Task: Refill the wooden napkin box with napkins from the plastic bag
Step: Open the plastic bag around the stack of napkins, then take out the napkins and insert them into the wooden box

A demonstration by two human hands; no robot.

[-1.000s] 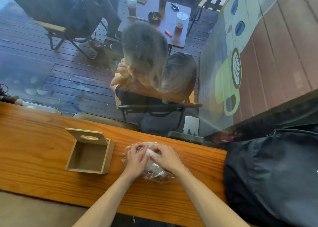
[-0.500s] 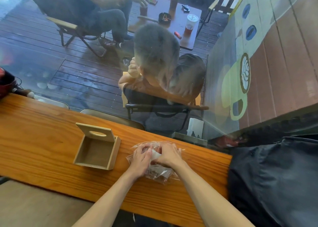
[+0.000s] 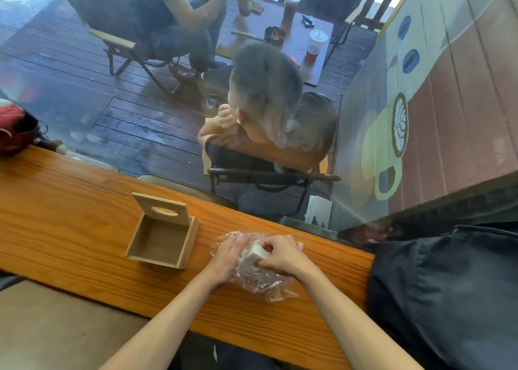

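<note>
The wooden napkin box (image 3: pixel 157 242) stands open and empty on the wooden counter (image 3: pixel 70 210), its lid with an oval slot propped upright at the back. To its right lies a crinkled clear plastic bag (image 3: pixel 262 281). A white stack of napkins (image 3: pixel 253 254) pokes out of it. My left hand (image 3: pixel 228 256) presses flat on the bag's left side. My right hand (image 3: pixel 283 253) grips the napkin stack from the right.
A black bag (image 3: pixel 448 299) fills the counter's right end. A red item (image 3: pixel 12 128) sits at the far left. A glass pane runs along the counter's far edge, with seated people, chairs and a drinks table (image 3: pixel 297 33) outside.
The napkin stack has come further out of the bag, gripped by my right hand. My left hand has flattened onto the bag. The view has shifted.
</note>
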